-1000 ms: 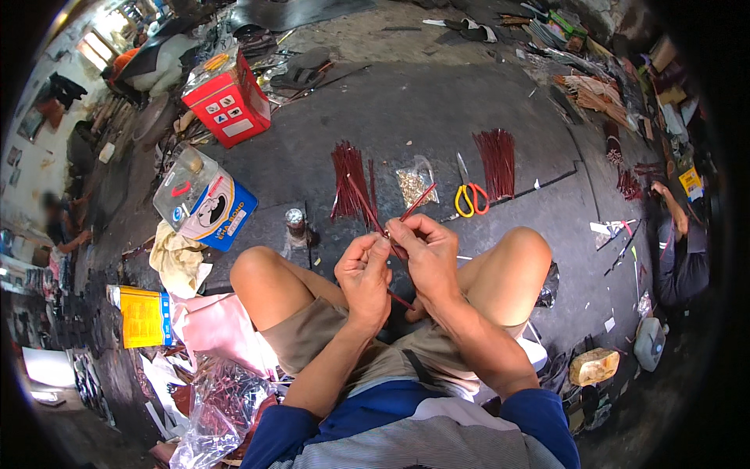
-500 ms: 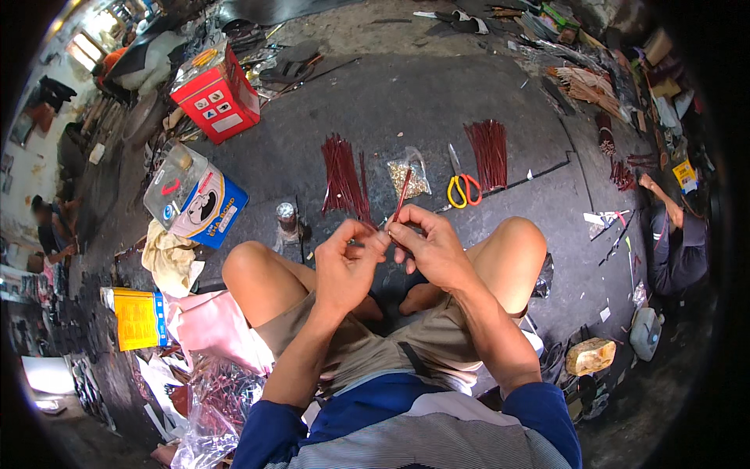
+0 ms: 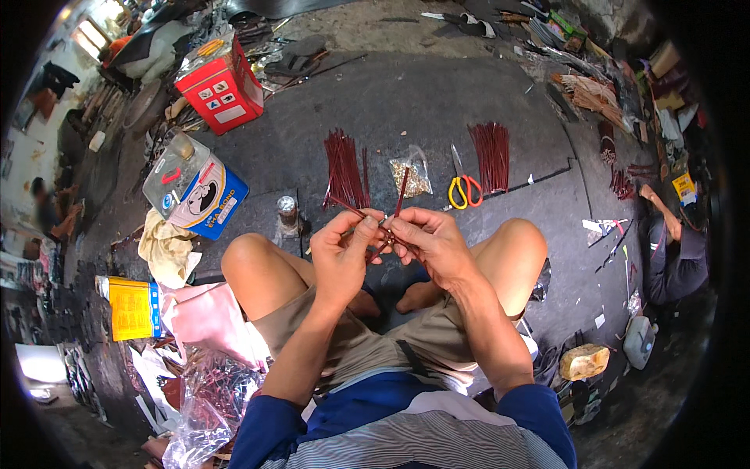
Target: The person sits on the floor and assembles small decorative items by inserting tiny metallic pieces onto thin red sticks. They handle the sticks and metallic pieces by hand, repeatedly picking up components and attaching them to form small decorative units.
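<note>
A: Item one, the work in hand. Both hands are closed in pinch grips on thin dark-red wire lengths. The left hand and right hand meet fingertip to fingertip above the crossed legs, and one strand stands up toward 12 o'clock.

B: Step?

A: By my judgement, joining or twisting strands at their lower ends. The joint itself is hidden between the fingertips, so I cannot tell whether a small metal piece sits there. A next move would call for a firm pinch on one side and a fine turn on the other, with the strand ends kept level.

B: Item two, stock.

A: At 12 o'clock from the hands, on the dark grey floor: a fanned bundle of stiff dark-red wire lengths. At 1 o'clock, a small clear plastic bag of pale metal bits, then yellow-handled steel scissors, then a second, straighter dark-red bundle.

B: Remainder?

A: At 10 o'clock, a small capped metal can, a blue and white cardboard box, glossy, and a red cardboard carton. At 8 o'clock, crinkled clear plastic bags.
</note>
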Demonstrator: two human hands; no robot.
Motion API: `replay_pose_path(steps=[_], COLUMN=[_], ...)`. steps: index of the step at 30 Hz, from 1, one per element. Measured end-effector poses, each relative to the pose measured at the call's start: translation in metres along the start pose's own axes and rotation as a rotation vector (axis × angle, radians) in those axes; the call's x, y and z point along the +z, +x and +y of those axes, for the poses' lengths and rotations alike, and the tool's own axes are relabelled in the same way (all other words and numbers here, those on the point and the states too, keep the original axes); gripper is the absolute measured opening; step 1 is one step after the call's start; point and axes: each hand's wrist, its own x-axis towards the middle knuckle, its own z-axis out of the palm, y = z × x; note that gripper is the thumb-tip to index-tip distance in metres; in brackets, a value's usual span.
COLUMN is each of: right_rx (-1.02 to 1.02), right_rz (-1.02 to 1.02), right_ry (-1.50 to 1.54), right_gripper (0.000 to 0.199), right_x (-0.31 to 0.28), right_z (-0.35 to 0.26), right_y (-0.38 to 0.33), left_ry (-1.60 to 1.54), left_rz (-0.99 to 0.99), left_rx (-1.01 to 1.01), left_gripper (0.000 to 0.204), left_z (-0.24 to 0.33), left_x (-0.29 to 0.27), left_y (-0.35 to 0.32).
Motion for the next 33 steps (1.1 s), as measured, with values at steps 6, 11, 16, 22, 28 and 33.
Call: replay_pose_path(steps=[6,11,16,22,28,33], right_rx=[-0.027,-0.224,-0.667,-0.822,-0.309,0.439], right_rz=[0.016,0.144,0.259,0.26,0.1,-0.239], right_ry=[0.076,-0.213,-0.887,-1.158,-0.696,0.106], right_gripper=[0.019,0.014,0.015,0.009,0.011,0.017], right_x=[0.003,0.013,0.023,0.03,0.018,-0.002], right_z=[0.002,0.006,-0.002,-0.011,-0.025,-0.04], right_y=[0.002,-0.006,-0.015,-0.02,-0.011,0.005], left_ry=[-0.072,-0.119,-0.092,0.034,0.064,0.077], left_rz=[-0.025,0.013,-0.123,-0.177,-0.399,-0.527], left_rx=[-0.047,-0.078,0.072,0.087,0.228,0.259], left_gripper=[0.02,0.017,0.019,0.016,0.02,0.018], left_z=[-0.005,-0.001,-0.003,0.0,0.01,0.021], left_x=[-0.006,-0.004,-0.008,-0.018,-0.026,-0.029], left_y=[0.005,0.009,0.01,0.013,0.022,0.031])
